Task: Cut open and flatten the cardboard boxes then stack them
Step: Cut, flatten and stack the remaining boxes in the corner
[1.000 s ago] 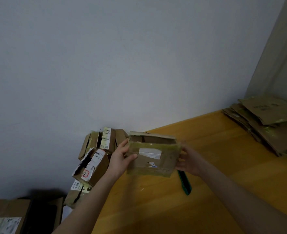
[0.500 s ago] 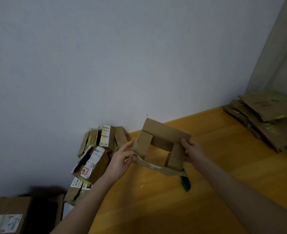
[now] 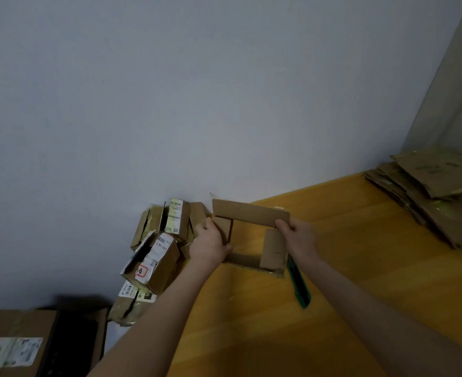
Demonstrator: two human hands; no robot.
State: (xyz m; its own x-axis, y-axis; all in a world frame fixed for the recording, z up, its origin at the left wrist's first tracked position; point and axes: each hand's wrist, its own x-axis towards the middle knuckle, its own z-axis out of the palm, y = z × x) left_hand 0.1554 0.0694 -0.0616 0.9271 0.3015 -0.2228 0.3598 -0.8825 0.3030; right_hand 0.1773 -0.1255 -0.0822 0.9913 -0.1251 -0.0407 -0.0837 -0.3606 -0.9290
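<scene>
Currently, the left hand (image 3: 209,244) and right hand (image 3: 300,238) each grip, fingers curled, opposite sides of the opened cardboard box (image 3: 250,213); thumb placement appears partly hidden.

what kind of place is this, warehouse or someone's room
Likely a plain spare room used for breaking down parcels, not a warehouse: a bare pale grey wall, a pile of small labelled brown cardboard parcels, and a stack of flattened brown cardboard sheets.

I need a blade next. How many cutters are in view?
1: the green cutter lies on the table, just right of the held box. Others could hide under the cardboard stack.
</scene>
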